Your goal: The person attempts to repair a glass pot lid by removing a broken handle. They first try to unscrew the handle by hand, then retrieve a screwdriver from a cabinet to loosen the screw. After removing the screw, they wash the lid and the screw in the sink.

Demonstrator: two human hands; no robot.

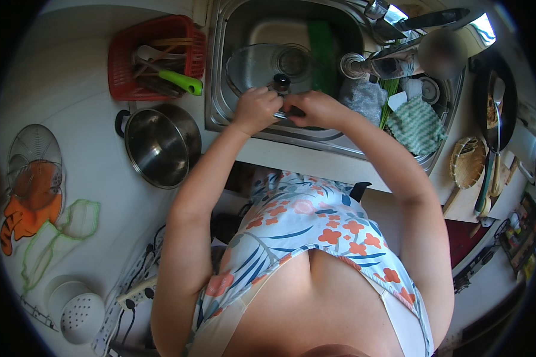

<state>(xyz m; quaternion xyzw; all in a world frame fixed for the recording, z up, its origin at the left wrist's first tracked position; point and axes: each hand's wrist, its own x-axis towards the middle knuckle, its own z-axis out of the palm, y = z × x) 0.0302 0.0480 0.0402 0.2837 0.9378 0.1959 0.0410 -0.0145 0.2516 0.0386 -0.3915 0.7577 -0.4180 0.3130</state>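
Note:
A clear glass pot lid (244,70) with a black knob (281,82) is tilted inside the steel sink (217,98). My left hand (258,110) is closed at the lid's near rim, its fingers curled. Close beside it, my right hand (315,109) also has bent fingers pinched at that rim. The fingertips are partly hidden behind the knuckles. Just past the knob, a round drain (293,59) shows through the glass. A green strip (323,56) lies along the basin to the right of the lid.
Left of the sink stand a red basket (116,68) of utensils and a steel pot (161,146). A grey cloth (363,100), a green checked cloth (417,126) and a faucet (393,62) occupy the right side. Farther right are a frying pan (506,77) and a woven basket (467,162).

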